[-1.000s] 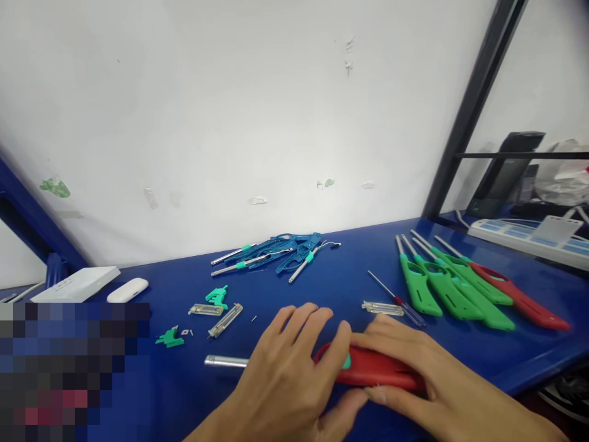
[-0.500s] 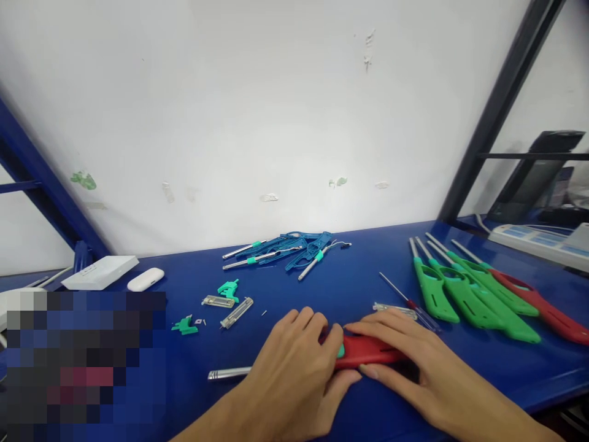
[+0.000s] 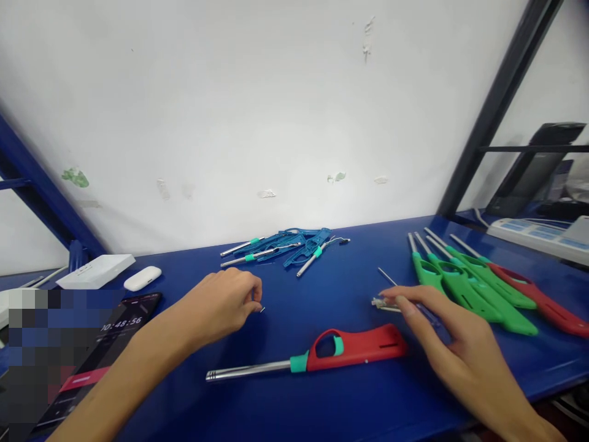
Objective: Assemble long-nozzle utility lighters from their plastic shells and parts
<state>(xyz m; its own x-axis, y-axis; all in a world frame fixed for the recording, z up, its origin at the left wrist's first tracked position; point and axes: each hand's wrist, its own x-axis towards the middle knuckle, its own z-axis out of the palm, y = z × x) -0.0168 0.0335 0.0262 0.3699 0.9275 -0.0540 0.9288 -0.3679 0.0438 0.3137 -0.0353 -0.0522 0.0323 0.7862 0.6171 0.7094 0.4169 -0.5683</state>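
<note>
A red lighter (image 3: 359, 350) with a long metal tube and green trigger lies on the blue table, touched by neither hand. My left hand (image 3: 230, 298) is behind the tube, its thumb and forefinger pressed together beside a tiny metal piece (image 3: 262, 309); whether it grips that piece is unclear. To the right, the thumb and fingers of my right hand (image 3: 442, 331) close around the end of a clear part (image 3: 381, 303). A screwdriver (image 3: 387, 276) lies partly hidden behind that hand.
Several green lighters (image 3: 478, 298) and a red one (image 3: 543, 301) lie at the right. Blue casing pieces (image 3: 304, 242) with metal tubes are by the wall. At left are a phone (image 3: 110, 344), a white case (image 3: 142, 278) and a white box (image 3: 97, 272). A power strip (image 3: 538, 239) sits far right.
Both hands have let go of the red lighter. My left hand moved left and back, over the small parts there; my right hand moved right and took hold of the clear part.
</note>
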